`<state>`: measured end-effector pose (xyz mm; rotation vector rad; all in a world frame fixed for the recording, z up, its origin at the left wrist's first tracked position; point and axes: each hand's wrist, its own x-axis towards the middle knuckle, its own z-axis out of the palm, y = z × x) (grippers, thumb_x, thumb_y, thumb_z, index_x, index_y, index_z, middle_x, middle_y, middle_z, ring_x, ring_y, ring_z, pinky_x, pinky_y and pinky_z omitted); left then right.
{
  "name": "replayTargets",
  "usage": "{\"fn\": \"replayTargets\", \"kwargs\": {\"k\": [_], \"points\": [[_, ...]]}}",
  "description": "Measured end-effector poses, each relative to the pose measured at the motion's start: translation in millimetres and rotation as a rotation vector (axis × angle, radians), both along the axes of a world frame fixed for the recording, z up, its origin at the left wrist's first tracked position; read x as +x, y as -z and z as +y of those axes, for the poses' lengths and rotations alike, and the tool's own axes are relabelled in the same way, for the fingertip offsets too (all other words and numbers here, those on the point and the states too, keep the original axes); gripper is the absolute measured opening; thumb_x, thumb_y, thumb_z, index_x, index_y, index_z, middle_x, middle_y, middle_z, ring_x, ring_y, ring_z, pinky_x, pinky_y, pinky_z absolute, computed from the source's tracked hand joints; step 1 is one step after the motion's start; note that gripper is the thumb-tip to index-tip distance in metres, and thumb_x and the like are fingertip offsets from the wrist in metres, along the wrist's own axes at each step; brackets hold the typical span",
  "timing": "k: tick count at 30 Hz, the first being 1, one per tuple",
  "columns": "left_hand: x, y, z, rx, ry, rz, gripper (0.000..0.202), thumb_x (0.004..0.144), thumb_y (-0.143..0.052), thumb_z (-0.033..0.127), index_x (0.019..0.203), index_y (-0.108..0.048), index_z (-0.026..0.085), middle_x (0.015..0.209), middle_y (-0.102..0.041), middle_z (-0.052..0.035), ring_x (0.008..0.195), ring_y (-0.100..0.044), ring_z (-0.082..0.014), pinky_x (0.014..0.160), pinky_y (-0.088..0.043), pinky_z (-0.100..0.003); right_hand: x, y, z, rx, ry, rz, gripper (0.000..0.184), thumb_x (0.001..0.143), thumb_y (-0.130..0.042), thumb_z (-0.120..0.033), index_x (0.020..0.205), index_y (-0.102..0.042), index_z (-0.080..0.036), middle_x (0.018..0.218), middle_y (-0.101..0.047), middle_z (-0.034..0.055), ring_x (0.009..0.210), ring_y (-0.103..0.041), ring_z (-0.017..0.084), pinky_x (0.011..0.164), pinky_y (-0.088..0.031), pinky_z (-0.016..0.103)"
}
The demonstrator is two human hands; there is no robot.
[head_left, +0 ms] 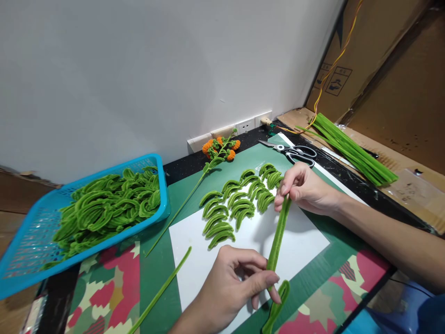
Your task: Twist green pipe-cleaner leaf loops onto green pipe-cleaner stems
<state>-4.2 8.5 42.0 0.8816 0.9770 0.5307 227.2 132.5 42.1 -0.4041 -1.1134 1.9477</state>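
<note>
The left hand (229, 283) had thumb and forefinger pinched shut on the lower part of a fuzzy green chenille stem (278, 229), doubled over on itself. The right hand (302, 188) had its fingertips closed on the stem's upper end. The stem ran taut and nearly straight between the two grips, tilted slightly, just above a white sheet of paper (306, 241). Its looped lower end stuck out below the left fingers.

This piece looked only part shaped: folded, but not yet bent into a curve. Beyond it, rows of short curved green chenille leaves (227, 211) lay finished on the paper, just beside the right hand. Many more filled a blue plastic mesh basket (21, 266) well to the left. A bundle of straight green stems (351, 148) lay unused at the far right, so plenty appeared left to shape. Black-handled scissors (295, 152) and an orange-flowered chenille sprig (220, 148) rested on the green cutting mat (156, 269).
</note>
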Motion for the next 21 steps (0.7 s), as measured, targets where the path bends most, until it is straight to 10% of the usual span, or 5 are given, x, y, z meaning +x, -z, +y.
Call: {"fn": "replayTargets", "kwargs": {"k": [21], "points": [[-3, 10.2, -2, 0.017, -0.054, -0.067, 0.055, 0.080, -0.092, 0.061, 0.072, -0.072, 0.011, 0.067, -0.082, -0.0148, 0.042, -0.062, -0.0099, 0.045, -0.047, -0.018, -2, 1.3, -1, 0.025, 0.095, -0.088, 0.026, 0.079, -0.099, -0.037, 0.096, -0.087, -0.022, 0.090, -0.086, 0.0073, 0.073, -0.082, 0.018, 0.068, -0.069, 0.025]]}}
